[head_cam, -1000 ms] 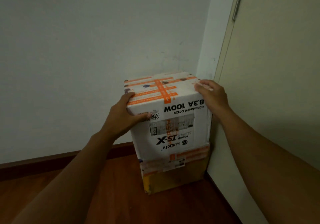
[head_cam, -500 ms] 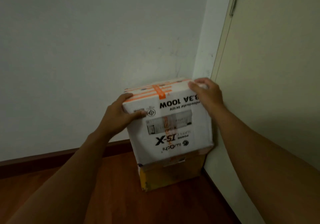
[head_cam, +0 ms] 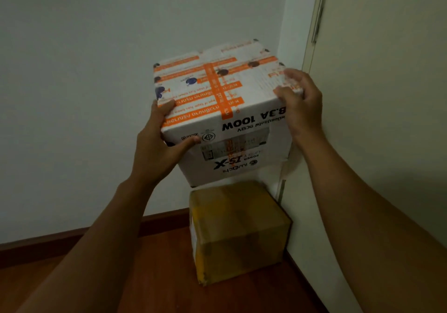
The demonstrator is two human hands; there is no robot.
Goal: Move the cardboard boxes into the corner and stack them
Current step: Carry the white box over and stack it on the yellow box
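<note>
A white box (head_cam: 225,109) with orange tape and upside-down print is held in the air, tilted, above a brown cardboard box (head_cam: 239,230). The brown box stands on the floor in the corner, against both walls. My left hand (head_cam: 162,141) grips the white box at its near left corner. My right hand (head_cam: 300,104) holds its near right corner, fingers over the top edge. A clear gap shows between the two boxes.
A white wall (head_cam: 96,95) runs behind with a dark wooden baseboard (head_cam: 72,237). A door (head_cam: 387,95) with its frame and a hinge (head_cam: 316,20) stands on the right. Reddish wooden floor (head_cam: 150,276) stretches to the left of the brown box.
The white box rested on the brown box one second ago; both hands have since lifted it up and off, baring the brown box's top.
</note>
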